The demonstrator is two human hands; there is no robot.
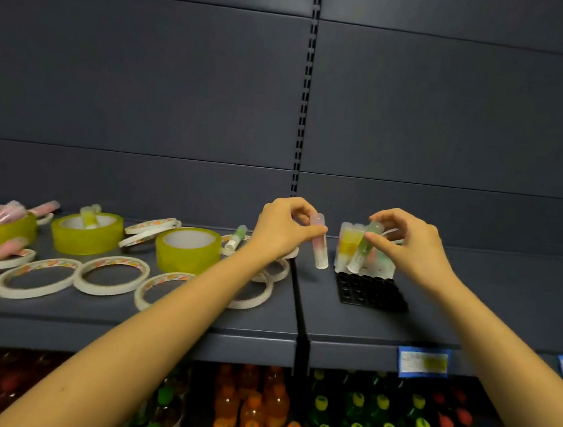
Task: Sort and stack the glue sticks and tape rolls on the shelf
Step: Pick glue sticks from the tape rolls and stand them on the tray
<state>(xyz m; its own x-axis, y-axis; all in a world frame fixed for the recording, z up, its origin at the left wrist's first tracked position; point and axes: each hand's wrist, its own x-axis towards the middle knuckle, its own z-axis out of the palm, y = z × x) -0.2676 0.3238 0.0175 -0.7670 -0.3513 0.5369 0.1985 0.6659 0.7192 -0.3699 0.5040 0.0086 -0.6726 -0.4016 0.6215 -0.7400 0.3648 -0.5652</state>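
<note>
Evidently light, stiff and slick, the pink glue stick (318,242) is pinched upright at mid-barrel by the left hand (283,229). The right hand (407,248) pinches a tilted green glue stick (363,248) over the black cell tray (372,292), right of the shelf (365,328) seam. Thin tape rings (112,275) lie near the front edge, left, with wide yellow tape rolls (187,249) behind them. Standing glue sticks (348,244) crowd the tray's back row.

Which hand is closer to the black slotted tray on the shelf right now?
Right. The right hand, pinching a green glue stick, is above the back edge of the black slotted tray. The left hand, pinching a pink glue stick, is off to the tray's left.
</note>
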